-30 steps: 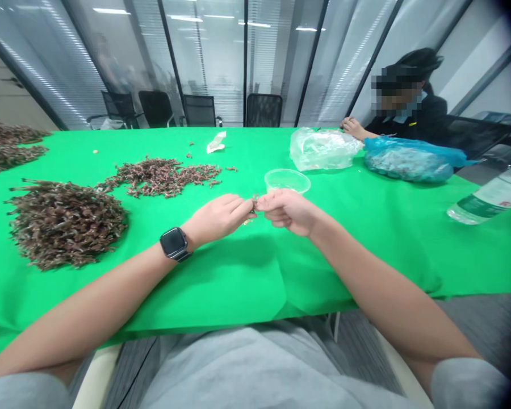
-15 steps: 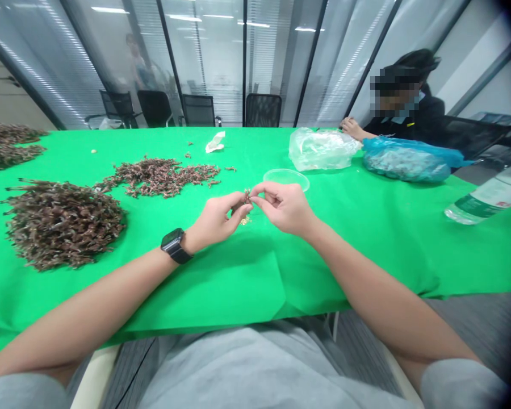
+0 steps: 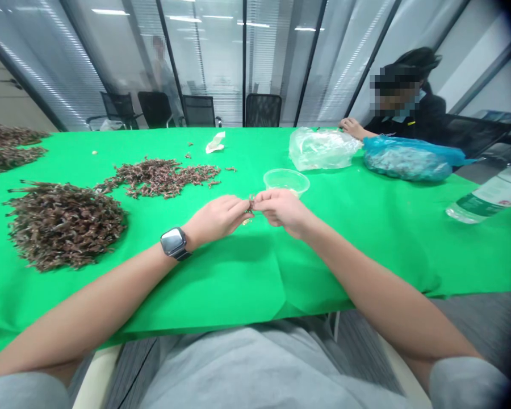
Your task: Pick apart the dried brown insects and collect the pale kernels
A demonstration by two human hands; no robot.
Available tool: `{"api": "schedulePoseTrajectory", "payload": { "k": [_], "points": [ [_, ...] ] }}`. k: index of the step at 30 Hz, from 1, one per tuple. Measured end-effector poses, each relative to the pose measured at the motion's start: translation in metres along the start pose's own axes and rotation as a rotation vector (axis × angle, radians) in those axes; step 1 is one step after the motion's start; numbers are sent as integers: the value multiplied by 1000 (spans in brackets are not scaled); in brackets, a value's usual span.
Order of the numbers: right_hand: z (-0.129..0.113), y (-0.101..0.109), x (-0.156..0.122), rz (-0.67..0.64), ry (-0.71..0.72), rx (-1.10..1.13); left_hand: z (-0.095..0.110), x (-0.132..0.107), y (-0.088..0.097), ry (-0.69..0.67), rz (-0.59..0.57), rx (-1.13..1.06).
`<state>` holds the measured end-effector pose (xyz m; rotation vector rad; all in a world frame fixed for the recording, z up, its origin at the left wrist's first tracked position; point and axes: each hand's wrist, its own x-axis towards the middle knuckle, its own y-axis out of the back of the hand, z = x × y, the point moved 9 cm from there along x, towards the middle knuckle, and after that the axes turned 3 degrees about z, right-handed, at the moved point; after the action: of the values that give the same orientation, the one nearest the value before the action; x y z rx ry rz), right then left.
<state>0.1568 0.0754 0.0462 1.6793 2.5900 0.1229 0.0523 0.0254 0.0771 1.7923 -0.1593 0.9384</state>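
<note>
Green cloth (image 3: 221, 284): smooth, lightly creased fabric covering the table, its near edge at six o'clock from the hands.
Watch (image 3: 174, 243): dark, square-faced, strapped on the left wrist at eight o'clock.
Yellowish crumbs (image 3: 247, 222): a small scatter on the cloth at six o'clock, just under the fingertips.
Left hand (image 3: 221, 216): thumb and forefinger pinch the small brown piece (image 3: 251, 200) from its left; the other fingers lie curled together.
Right hand (image 3: 283, 211): thumb and forefinger pinch at the same piece, fingertips almost meeting the left ones.
Fingertip work: the step in hand seems to be picking at this one piece, held centrally above the cloth; the next move probably calls for a light, exact pinch, the piece looking dry and brittle.
Large heap (image 3: 68, 227): dome of rough, twiggy brown bits at nine o'clock.
Clear tub (image 3: 286, 172): round, thin-rimmed plastic at two o'clock.
Smaller pile (image 3: 162, 177): loose, shorter brown bits at ten o'clock.
Clear bag (image 3: 321, 150): crumpled film at two o'clock, beyond the tub.
</note>
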Motion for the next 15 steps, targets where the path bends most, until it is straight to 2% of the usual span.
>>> {"api": "schedulePoseTrajectory", "payload": {
  "k": [2,3,5,7,9,11,13,15],
  "points": [
    [10,-8,-2,-126,-163,128,2,0,0,-36,-13,34],
    [12,-11,-4,-170,-198,160,1,1,0,-26,-3,29],
    [8,-9,-3,-157,-150,136,-4,0,3,53,43,-30],
    [-6,2,-1,-17,50,-23,-12,-2,4,172,79,-123],
    [-26,11,-6,156,330,-254,-18,-4,1,266,85,-197],
    [-41,10,-15,248,549,-457,-19,-4,1,306,87,-237],
    [-46,6,-20,262,646,-576,-18,-4,2,313,101,-264],
    [-47,5,-21,260,677,-625,-17,-3,4,310,113,-284]
  ]
}}
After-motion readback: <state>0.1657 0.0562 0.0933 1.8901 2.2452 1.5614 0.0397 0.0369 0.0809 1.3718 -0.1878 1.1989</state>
